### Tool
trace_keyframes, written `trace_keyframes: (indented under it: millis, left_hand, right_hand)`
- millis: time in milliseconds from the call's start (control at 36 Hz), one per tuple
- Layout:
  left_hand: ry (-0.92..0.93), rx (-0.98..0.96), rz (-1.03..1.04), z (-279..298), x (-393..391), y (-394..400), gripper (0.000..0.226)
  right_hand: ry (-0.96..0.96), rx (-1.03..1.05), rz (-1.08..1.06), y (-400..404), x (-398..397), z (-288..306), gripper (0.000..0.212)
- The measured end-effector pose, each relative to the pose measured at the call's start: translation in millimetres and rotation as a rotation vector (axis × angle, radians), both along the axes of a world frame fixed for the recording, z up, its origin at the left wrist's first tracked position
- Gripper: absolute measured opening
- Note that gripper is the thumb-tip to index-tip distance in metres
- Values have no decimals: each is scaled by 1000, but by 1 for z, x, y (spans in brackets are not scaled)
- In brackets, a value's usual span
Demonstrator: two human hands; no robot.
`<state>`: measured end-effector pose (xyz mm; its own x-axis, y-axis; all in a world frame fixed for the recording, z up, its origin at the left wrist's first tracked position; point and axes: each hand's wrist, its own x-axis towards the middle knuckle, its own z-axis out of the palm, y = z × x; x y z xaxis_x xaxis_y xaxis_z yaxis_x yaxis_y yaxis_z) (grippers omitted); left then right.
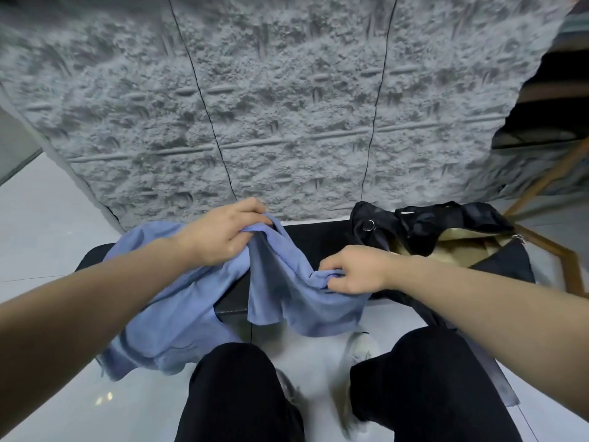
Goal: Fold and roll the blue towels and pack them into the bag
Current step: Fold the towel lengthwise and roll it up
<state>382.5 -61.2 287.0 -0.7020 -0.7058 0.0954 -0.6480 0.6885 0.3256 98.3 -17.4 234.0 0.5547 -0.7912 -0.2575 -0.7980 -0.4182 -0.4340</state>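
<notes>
Our left hand (223, 234) curls around a bunched far edge of a blue towel (280, 282), while our right hand (357, 269) pinches its gathered right side. The cloth sags between them over a low black bench (318, 240), another blue towel (165, 320) draping left. The black bag (497, 263) gapes open at right.
</notes>
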Motion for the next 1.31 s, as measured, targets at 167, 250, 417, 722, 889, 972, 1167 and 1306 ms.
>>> trace_keyframes:
  millis: [167, 250, 417, 722, 889, 972, 1167, 1306]
  left_hand:
    - [-30, -31, 10, 5, 3, 9, 53]
    - [2, -16, 13, 6, 0, 13, 60]
    - [26, -37, 30, 3, 1, 18, 50]
    - [61, -209, -63, 20, -1, 28, 53]
    - [46, -263, -129, 33, -4, 30, 46]
    - [46, -288, -153, 37, -7, 31, 46]
    - [152, -210, 33, 29, 1, 24, 43]
    - [357, -71, 315, 22, 2, 29, 40]
  right_hand:
    - [50, -212, 196, 32, 10, 2, 21]
    - [-25, -350, 312, 53, 27, 3, 22]
    - [47, -214, 222, 69, 48, -12, 11]
    - [-112, 67, -317, 36, 17, -37, 15]
    - [-194, -12, -140, 15, 19, -26, 24]
    - [-339, 47, -30, 14, 34, -16, 20]
    - [-335, 60, -182, 19, 45, -13, 21]
    - [-324, -40, -255, 19, 27, -10, 26]
